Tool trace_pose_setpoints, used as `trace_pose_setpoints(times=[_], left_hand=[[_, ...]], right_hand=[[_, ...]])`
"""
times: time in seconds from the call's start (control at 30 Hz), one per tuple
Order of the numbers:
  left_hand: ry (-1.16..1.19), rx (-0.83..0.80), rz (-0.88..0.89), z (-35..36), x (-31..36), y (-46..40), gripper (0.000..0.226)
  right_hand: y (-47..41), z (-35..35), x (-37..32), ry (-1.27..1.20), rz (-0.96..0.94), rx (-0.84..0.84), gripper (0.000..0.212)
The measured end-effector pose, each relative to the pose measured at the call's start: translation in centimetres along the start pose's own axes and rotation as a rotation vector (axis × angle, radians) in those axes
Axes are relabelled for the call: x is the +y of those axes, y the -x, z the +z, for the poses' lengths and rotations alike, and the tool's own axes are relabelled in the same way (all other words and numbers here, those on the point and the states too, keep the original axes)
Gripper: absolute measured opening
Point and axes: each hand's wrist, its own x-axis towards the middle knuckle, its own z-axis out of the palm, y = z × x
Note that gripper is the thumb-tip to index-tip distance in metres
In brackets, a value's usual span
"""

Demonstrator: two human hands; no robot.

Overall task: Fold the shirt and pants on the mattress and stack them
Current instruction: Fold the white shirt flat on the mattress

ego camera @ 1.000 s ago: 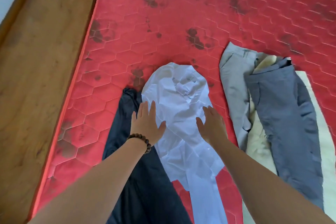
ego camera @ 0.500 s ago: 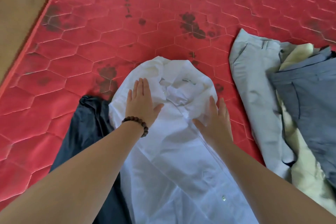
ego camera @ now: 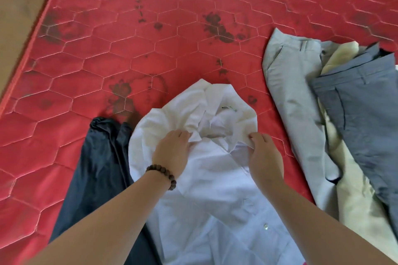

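While both hands, the left hand (ego camera: 172,153) and right hand (ego camera: 263,155), pinch the crumpled collar of the white shirt (ego camera: 215,189), pulling unevenly could bunch it more or drag it over the dark pants (ego camera: 94,168) beside the left hand.

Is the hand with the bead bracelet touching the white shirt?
Touching. The head view shows the left hand pinching the crumpled white shirt beside its collar.

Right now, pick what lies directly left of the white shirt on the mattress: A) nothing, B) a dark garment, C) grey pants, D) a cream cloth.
B: a dark garment lies against the left edge of the shirt, while the grey pants and cream cloth lie to its right.
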Motion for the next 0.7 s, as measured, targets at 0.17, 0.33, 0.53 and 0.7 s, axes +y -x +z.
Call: trace_pose_setpoints(times=[0.17, 0.33, 0.53, 0.7], left_hand=[[0.018, -0.105, 0.063, 0.8, 4.1, 5.8, 0.027], [-0.115, -0.395, 0.117, 1.0, 6.9, 10.5, 0.037], [0.006, 0.064, 0.204, -1.3, 9.0, 6.4, 0.04], [-0.19, -0.132, -0.01, 0.3, 10.3, -3.1, 0.096]], right_hand=[[5.5, -3.0, 3.8, -0.064, 0.175, -0.035, 0.027], [11.0, -3.6, 6.9, -0.051, 0.253, -0.178, 0.034], [11.8, -4.0, 7.2, -0.288, 0.312, -0.121, 0.057], [9.3, -3.3, 7.2, -0.343, 0.408, -0.088, 0.066]])
